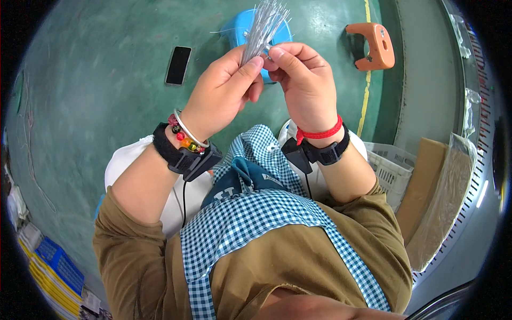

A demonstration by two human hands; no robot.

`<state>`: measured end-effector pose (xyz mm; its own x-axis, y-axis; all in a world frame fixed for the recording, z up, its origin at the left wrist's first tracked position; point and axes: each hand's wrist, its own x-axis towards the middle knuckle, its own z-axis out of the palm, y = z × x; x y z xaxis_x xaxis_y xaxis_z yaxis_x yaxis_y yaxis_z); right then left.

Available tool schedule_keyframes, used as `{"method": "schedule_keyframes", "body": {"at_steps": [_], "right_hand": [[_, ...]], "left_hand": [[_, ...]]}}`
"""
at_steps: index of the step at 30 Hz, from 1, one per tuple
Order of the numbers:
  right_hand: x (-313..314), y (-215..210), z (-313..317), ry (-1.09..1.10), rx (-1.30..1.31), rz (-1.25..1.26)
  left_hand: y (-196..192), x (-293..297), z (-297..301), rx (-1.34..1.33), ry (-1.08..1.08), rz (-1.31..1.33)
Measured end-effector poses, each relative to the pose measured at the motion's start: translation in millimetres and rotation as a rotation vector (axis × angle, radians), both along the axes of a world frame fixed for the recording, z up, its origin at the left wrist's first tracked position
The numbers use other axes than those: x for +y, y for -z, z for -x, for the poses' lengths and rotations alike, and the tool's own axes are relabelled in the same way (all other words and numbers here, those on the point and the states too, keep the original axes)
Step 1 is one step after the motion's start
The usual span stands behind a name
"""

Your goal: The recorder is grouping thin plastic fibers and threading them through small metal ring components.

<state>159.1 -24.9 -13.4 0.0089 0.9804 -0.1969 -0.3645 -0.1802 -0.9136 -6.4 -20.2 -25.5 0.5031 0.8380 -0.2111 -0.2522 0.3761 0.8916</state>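
A bundle of thin silvery wire-like strands point(261, 34) fans upward at the top centre. My left hand point(221, 88) is closed around its lower end, thumb and fingers pressing the strands together. Close against the bundle's right side, my right hand point(308, 80) is pinched, thumb to forefinger. A small shiny bit shows at those fingertips, too small to make out. The two hands nearly touch. Behind the bundle, a blue plastic stool point(241, 25) is partly hidden by the strands and fingers.
A phone point(178, 65) lies on the green floor left of my hands. An orange stool point(380, 47) lies on its side at the upper right, by a yellow floor line. White crate point(392, 170) and cardboard point(424, 186) stand right; blue and yellow stacked items point(56, 266) sit lower left.
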Motion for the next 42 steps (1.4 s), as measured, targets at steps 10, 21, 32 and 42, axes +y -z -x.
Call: {"method": "schedule_keyframes", "body": {"at_steps": [10, 21, 32, 42], "right_hand": [[20.6, -13.0, -44.4, 0.219, 0.129, -0.312], [11.4, -10.8, -28.7, 0.039, 0.080, -0.136], [9.8, -5.6, -35.6, -0.023, 0.082, -0.107], [-2.8, -2.6, -5.6, -0.098, -0.089, -0.022]], "left_hand": [[10.8, 2.0, 1.6, 0.277, -0.074, -0.242], [12.5, 12.8, 8.4, 0.121, -0.409, -0.161], [9.1, 7.0, 10.4, 0.147, -0.246, -0.280], [7.2, 3.1, 8.1, 0.101, -0.116, -0.226]]}}
